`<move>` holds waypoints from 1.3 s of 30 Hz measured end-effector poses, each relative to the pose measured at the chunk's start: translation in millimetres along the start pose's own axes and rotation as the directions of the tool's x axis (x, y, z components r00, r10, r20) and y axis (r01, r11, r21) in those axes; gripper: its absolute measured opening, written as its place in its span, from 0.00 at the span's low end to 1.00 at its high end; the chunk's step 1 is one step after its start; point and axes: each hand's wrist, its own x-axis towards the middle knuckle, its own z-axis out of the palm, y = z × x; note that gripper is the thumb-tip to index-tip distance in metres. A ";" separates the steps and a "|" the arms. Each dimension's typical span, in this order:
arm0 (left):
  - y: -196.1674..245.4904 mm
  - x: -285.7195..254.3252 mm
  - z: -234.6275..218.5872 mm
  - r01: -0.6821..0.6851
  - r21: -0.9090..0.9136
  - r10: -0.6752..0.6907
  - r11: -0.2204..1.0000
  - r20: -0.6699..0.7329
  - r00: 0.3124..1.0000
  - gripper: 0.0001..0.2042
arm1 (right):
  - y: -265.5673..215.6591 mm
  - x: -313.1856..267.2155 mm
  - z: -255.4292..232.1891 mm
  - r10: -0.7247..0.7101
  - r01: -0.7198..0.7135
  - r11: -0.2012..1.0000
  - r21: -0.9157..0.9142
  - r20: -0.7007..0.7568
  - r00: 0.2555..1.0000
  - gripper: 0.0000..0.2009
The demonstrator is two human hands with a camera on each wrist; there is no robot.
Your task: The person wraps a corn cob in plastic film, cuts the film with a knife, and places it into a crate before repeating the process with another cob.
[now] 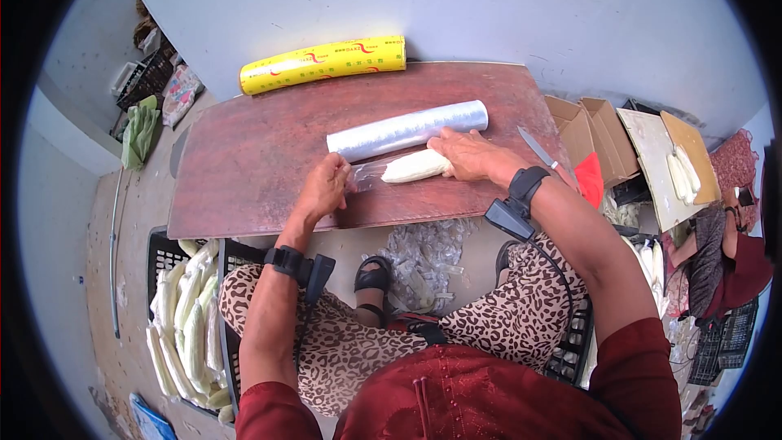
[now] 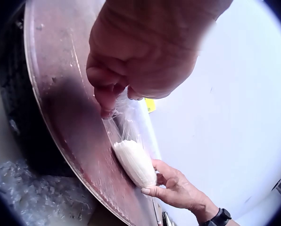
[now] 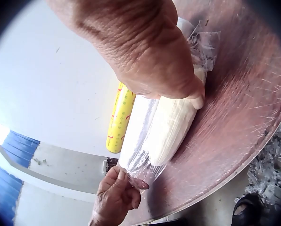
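The left hand (image 1: 324, 186) pinches the film (image 1: 368, 174), seemingly to keep it taut; the right hand (image 1: 470, 155) grips the corn (image 1: 414, 166) between the hands, likely steadying it; the roll (image 1: 403, 130) lies just beyond.

Along the table's (image 1: 244, 155) far edge, toward the left, a yellow printed roll (image 1: 322, 65). At the right end, a knife (image 1: 538, 147), with an open cardboard box (image 1: 611, 138) beyond. Far left, a green bundle (image 1: 140, 134); left, a slim pole (image 1: 112, 261); near left, a blue packet (image 1: 152, 420).
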 end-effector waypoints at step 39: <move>-3.5 -8.5 -5.5 0.184 0.016 -0.183 0.983 -0.054 0.982 0.03 | 0.4 0.0 -2.3 -0.012 0.012 1.000 0.006 0.014 1.000 0.25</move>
